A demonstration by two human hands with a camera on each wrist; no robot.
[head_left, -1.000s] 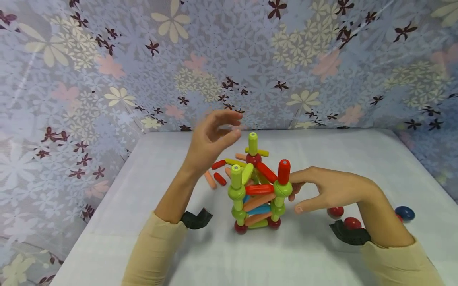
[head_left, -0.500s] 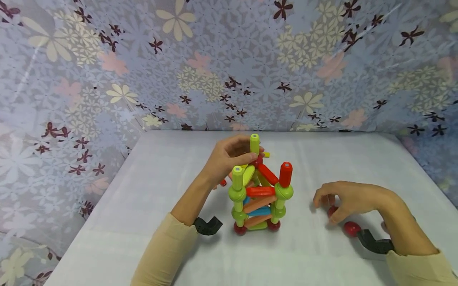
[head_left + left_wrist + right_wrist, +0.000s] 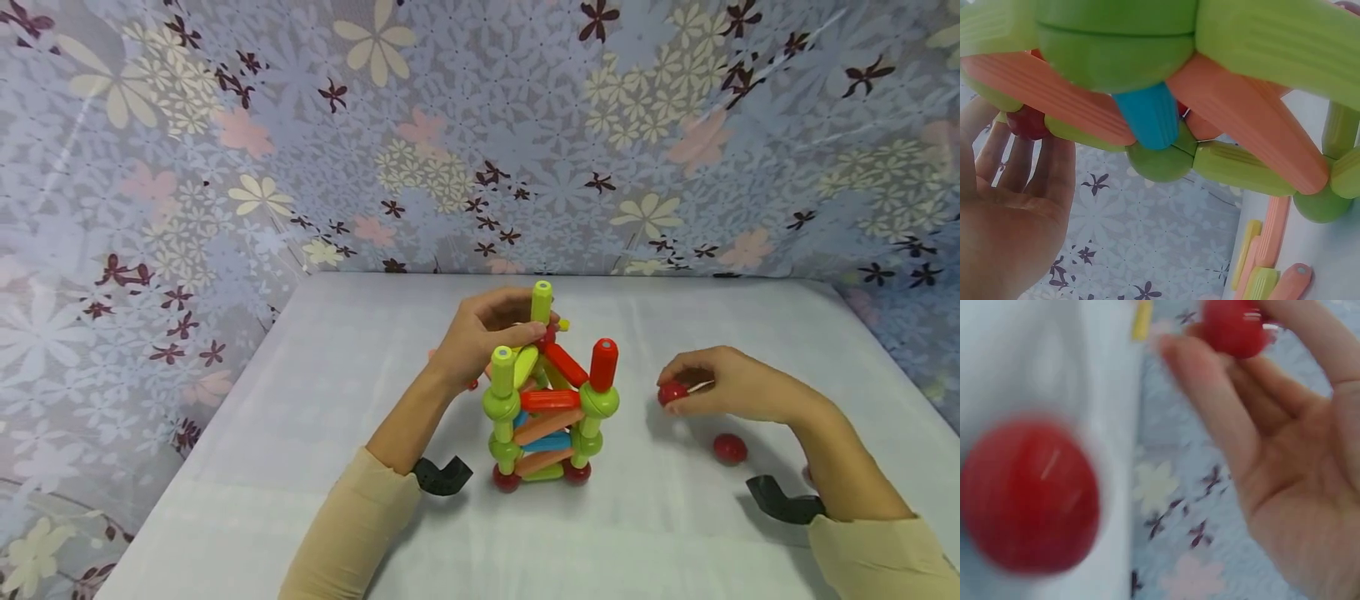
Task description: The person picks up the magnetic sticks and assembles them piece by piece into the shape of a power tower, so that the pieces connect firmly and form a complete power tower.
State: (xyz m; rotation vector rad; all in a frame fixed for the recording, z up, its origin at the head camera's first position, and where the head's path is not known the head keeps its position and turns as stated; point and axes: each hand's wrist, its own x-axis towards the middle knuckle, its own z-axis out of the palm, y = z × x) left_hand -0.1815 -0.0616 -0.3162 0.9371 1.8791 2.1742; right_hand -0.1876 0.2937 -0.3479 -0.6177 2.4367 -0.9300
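A tower of magnetic rods and balls stands mid-table, with upright rods at its top corners. My left hand grips its rear red ball, just below a lime upright rod; the left wrist view shows fingers curled at that red ball. Right of the tower, my right hand pinches a loose red ball between thumb and fingers, raised off the table. The right wrist view shows this held red ball too, somewhat blurred.
Another red ball lies on the white table below my right hand. Loose rods lie behind the tower, mostly hidden in the head view; salmon rods show in the left wrist view. Flowered cloth hangs at the back.
My left hand has come down from the air onto the tower's rear red ball. My right hand has left the tower's side, moved right and picked up a red ball.
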